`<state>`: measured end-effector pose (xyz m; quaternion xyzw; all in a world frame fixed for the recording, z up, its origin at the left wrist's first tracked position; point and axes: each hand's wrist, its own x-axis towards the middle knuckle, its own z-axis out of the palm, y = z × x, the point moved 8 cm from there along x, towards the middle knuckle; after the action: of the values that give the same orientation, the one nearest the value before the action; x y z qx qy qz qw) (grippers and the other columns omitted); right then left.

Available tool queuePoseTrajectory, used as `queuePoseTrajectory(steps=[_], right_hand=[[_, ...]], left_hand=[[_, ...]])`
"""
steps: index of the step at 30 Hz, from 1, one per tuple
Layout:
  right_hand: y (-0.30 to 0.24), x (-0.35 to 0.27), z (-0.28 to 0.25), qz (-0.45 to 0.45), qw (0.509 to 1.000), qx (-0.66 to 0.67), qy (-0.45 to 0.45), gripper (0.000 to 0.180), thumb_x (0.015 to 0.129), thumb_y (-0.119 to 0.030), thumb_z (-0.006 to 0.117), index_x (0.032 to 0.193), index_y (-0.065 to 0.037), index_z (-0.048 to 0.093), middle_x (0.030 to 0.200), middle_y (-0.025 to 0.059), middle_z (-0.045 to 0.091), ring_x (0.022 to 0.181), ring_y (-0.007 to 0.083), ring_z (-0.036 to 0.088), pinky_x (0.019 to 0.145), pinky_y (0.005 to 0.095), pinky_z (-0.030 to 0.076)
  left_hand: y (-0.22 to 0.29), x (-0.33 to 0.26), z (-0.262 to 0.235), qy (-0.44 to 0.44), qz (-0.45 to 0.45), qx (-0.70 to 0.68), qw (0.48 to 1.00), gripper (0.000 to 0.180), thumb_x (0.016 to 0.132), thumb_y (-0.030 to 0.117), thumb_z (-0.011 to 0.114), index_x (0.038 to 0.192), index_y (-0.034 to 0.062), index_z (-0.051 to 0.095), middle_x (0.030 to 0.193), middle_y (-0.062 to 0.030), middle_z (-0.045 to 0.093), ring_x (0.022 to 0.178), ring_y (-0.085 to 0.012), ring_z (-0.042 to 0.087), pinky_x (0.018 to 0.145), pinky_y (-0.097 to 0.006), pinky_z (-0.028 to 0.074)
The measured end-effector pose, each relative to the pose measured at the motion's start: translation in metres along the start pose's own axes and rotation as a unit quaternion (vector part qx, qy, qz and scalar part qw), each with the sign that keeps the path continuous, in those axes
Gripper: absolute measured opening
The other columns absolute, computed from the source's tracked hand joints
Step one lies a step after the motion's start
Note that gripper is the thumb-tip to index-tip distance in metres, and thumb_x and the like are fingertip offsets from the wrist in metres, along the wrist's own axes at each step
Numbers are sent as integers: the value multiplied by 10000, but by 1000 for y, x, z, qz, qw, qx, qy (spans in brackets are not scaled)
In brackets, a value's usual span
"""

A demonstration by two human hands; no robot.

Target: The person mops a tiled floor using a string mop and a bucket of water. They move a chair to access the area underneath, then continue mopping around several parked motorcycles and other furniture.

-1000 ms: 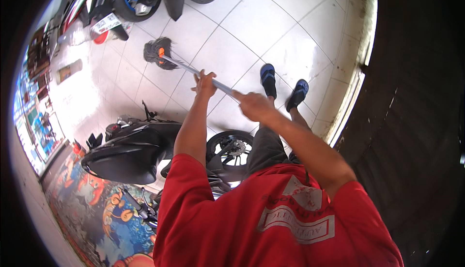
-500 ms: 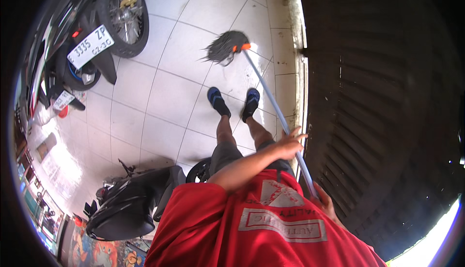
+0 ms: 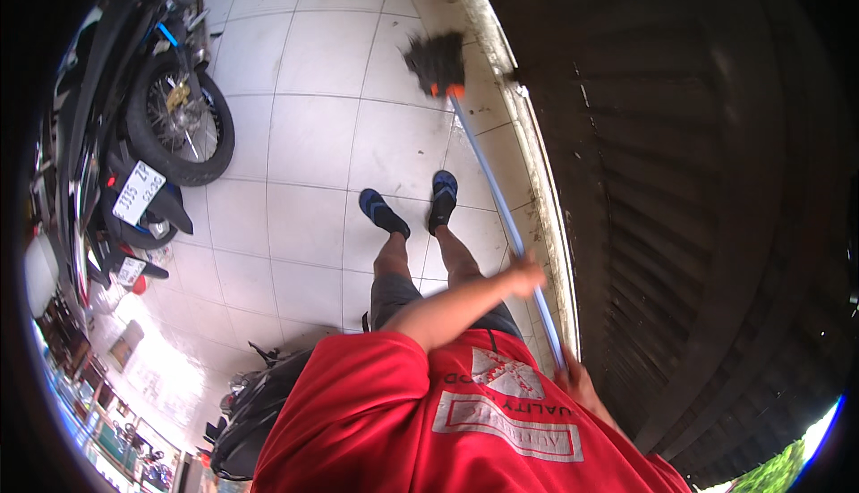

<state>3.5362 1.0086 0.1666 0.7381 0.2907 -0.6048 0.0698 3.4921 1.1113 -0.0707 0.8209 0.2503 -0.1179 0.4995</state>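
- Because the mop (image 3: 445,63) reaches from the person's waist out to the tiled floor (image 3: 304,135), it handles as a long lever: the blue handle (image 3: 497,198) looks like a thin, stiff tube, probably light, while the dark stringy head at the far end is soft and likely heavier if wet.
- The left hand (image 3: 525,276) is wrapped around the handle about midway up its visible length, arm crossing the body over the red shirt (image 3: 394,421).
- The right hand (image 3: 577,381) is closed on the handle's upper end, close beside the hip; only part of it shows past the shirt.
- The mop head rests on the tiles right next to the raised grimy sill (image 3: 528,162) that runs along the dark corrugated shutter (image 3: 680,180), ahead of the blue sandals (image 3: 412,202).
- A smooth tube like this could slip or twist in the palm, so two spaced holds, as now, seem the sound way to steer it; the orange collar (image 3: 447,91) at the head is the weak joint.
- Parked motorcycles (image 3: 161,126) stand well apart on the left.
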Motion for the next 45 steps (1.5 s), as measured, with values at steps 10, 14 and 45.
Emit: queuePoseTrajectory(steps=[10,14,45], right_hand=[[176,-61,-8,205,883,420,46,556,917,-194,575,1423,-87,371,795,17,596,636,144,535,633,297,481],[44,23,-32,-93,985,-116,87,640,820,-193,656,1400,-125,394,925,274,614,802,448,609,713,464,508],[7,-124,386,233,806,509,192,604,928,-199,513,1453,-54,251,635,131,573,515,202,564,522,347,461]], left_hand=[[120,14,87,-257,106,-25,960,279,706,142,666,979,97,705,1034,-114,675,1014,-298,629,768,-458,536],[6,38,17,-122,56,8,991,169,710,136,631,865,100,685,927,-141,659,904,-338,638,704,-452,546],[24,-244,256,-530,304,230,758,236,797,146,622,1011,240,656,1127,-40,557,1193,-304,369,858,-681,398]])
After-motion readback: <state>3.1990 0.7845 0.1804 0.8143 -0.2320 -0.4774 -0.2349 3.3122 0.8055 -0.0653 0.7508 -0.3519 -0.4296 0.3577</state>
